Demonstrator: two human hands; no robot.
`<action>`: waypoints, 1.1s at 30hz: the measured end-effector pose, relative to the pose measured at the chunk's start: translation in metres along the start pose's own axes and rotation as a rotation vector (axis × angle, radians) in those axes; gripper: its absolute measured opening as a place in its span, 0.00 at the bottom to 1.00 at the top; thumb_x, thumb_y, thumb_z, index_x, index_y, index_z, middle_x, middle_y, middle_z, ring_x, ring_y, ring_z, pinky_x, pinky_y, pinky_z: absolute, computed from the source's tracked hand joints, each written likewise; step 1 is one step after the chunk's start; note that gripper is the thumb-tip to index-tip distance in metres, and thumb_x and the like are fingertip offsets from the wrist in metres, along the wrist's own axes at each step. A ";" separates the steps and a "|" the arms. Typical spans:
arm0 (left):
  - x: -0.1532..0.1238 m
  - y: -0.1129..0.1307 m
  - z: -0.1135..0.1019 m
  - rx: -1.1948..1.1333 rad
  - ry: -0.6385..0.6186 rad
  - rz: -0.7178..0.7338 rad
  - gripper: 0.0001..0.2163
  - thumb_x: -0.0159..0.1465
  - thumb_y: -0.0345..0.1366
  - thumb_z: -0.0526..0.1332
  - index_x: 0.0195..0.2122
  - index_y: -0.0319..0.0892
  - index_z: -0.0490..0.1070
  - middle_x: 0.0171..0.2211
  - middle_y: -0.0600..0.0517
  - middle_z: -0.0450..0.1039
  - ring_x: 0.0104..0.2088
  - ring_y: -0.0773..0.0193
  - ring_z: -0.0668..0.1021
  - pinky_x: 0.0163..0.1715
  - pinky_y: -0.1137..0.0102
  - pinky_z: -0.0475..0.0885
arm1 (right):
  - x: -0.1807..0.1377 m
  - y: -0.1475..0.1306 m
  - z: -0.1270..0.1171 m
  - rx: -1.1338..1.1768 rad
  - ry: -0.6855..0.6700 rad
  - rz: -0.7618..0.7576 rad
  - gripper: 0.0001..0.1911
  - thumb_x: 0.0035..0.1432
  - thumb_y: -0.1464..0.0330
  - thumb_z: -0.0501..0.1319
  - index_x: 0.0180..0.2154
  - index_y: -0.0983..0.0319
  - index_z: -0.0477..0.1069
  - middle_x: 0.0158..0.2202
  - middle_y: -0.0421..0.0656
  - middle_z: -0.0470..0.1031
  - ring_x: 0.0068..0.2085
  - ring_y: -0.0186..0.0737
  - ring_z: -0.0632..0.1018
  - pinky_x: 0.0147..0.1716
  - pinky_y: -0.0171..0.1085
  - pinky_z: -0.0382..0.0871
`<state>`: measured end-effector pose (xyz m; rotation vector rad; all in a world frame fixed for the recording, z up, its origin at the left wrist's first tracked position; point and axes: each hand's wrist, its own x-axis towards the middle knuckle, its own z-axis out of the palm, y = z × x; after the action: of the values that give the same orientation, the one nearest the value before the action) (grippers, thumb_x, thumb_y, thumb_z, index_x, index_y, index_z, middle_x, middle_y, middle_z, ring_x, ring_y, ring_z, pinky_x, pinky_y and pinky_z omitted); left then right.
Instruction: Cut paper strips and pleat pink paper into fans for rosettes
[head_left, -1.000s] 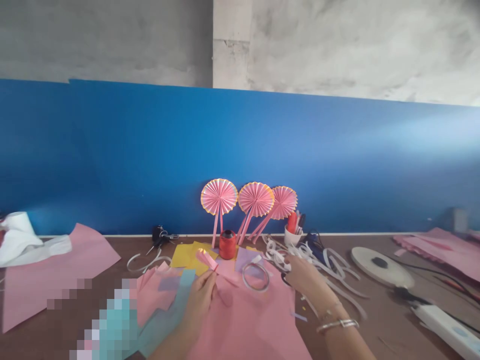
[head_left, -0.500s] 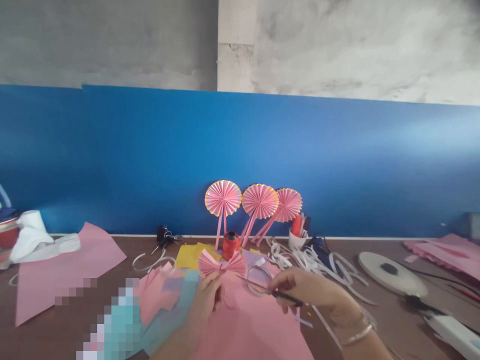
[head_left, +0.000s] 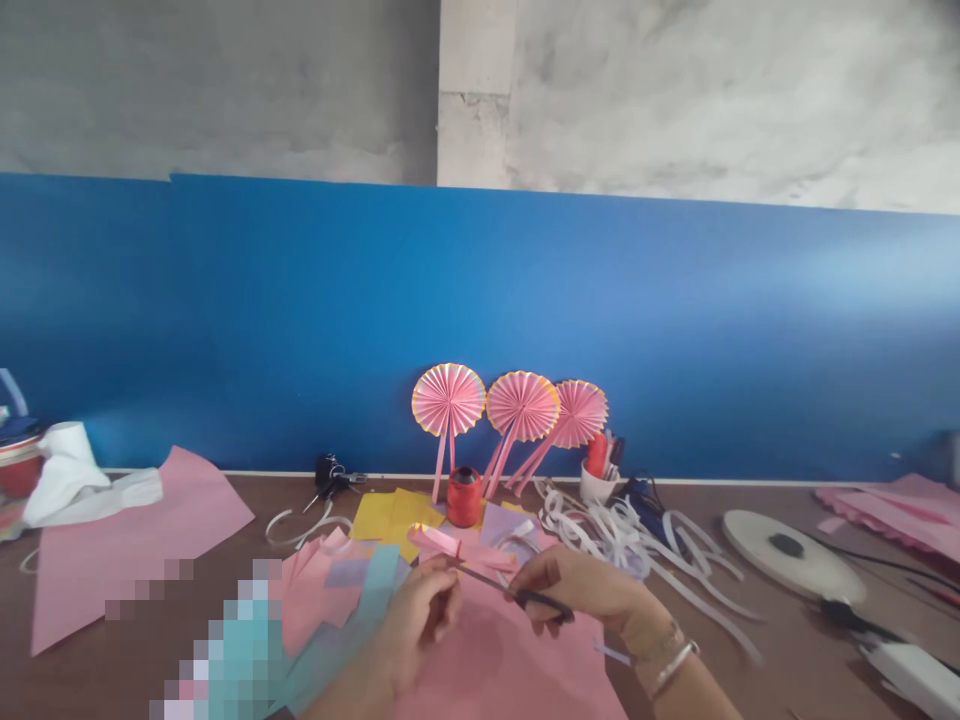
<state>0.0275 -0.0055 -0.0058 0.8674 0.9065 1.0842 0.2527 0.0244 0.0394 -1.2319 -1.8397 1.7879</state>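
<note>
A pleated strip of pink paper [head_left: 472, 549], with a red tie round its middle, is at my left hand [head_left: 420, 610]. That hand is closed, its fingertips at the strip's lower edge; what lies inside the curled fingers is hidden. My right hand [head_left: 574, 590] grips a pair of dark-handled scissors [head_left: 541, 602], whose blades point left toward the left fingertips and the tied middle. Whether the blades are apart cannot be made out. Beneath both hands lies a large pink sheet [head_left: 502, 660]. Just behind the strip stands a red spool of thread [head_left: 464, 498].
Three round pink paper fans [head_left: 450, 400] lean against the blue panel [head_left: 337, 300]. White ribbon strips [head_left: 600, 530] tangle beside a cup of pens [head_left: 598, 487]. Yellow paper [head_left: 390, 515], keys [head_left: 328, 478] and a pink sheet [head_left: 135, 560] lie left; a white disc [head_left: 795, 560] lies right.
The pleated strip has turned from a spread bow shape to a narrow, nearly edge-on view. My right hand and the scissors have moved left, closer to my left hand.
</note>
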 end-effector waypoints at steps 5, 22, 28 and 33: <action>-0.001 0.001 0.001 -0.051 -0.057 0.000 0.12 0.50 0.42 0.63 0.22 0.42 0.60 0.11 0.61 0.59 0.13 0.75 0.55 0.14 0.75 0.45 | 0.000 0.001 0.001 0.067 -0.013 -0.039 0.14 0.41 0.70 0.67 0.35 0.66 0.79 0.21 0.40 0.76 0.17 0.25 0.70 0.16 0.24 0.56; -0.008 0.013 0.001 -0.276 -0.129 0.053 0.19 0.51 0.46 0.70 0.27 0.42 0.60 0.11 0.63 0.60 0.10 0.78 0.53 0.14 0.77 0.45 | 0.021 0.022 0.005 0.480 -0.241 -0.198 0.24 0.40 0.61 0.73 0.37 0.68 0.74 0.24 0.42 0.75 0.21 0.27 0.72 0.18 0.24 0.59; -0.006 0.012 -0.003 -0.322 -0.143 -0.015 0.22 0.47 0.44 0.72 0.27 0.43 0.58 0.11 0.66 0.56 0.11 0.79 0.50 0.15 0.77 0.43 | 0.022 0.022 0.008 0.471 -0.216 -0.186 0.24 0.39 0.62 0.74 0.36 0.69 0.73 0.25 0.42 0.75 0.22 0.28 0.73 0.18 0.24 0.59; -0.005 0.014 -0.008 -0.326 -0.156 -0.055 0.23 0.48 0.43 0.72 0.26 0.43 0.55 0.11 0.67 0.52 0.12 0.79 0.48 0.15 0.77 0.42 | 0.022 0.023 0.009 0.459 -0.194 -0.191 0.23 0.38 0.62 0.74 0.36 0.67 0.73 0.25 0.41 0.75 0.23 0.29 0.73 0.19 0.25 0.59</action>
<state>0.0143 -0.0063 0.0050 0.6419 0.5988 1.0647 0.2417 0.0317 0.0090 -0.7123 -1.4541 2.1153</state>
